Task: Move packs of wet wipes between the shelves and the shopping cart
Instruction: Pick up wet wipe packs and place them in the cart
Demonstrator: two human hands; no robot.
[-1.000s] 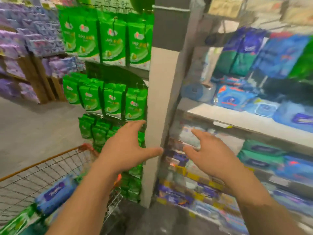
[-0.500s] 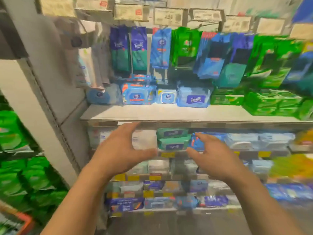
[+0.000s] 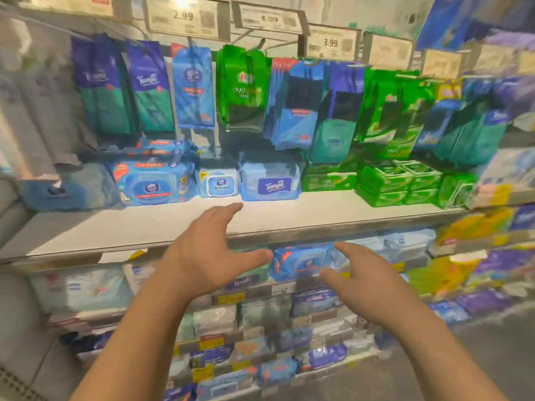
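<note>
Both my hands are stretched out in front of the wet wipes shelves, empty, with fingers spread. My left hand [image 3: 208,250] hovers over the front edge of the white shelf [image 3: 144,227], its fingertips close to a blue Tempo pack [image 3: 270,183]. My right hand [image 3: 364,282] is lower, just right of a blue and orange pack [image 3: 301,260] on the shelf below. A wide blue pack [image 3: 153,183] and a small white and blue pack [image 3: 218,183] lie left of the Tempo pack. The shopping cart is out of view.
Green packs [image 3: 396,183] are stacked on the right of the white shelf. Tall packs [image 3: 243,88] hang on hooks above, under price tags [image 3: 269,17]. Lower shelves [image 3: 260,351] hold more packs. A grey upright [image 3: 26,117] bounds the left side.
The view swung right from the cart and green packs to the wipes shelves and came closer. Both empty hands rose toward the white shelf; the cart left the view.
</note>
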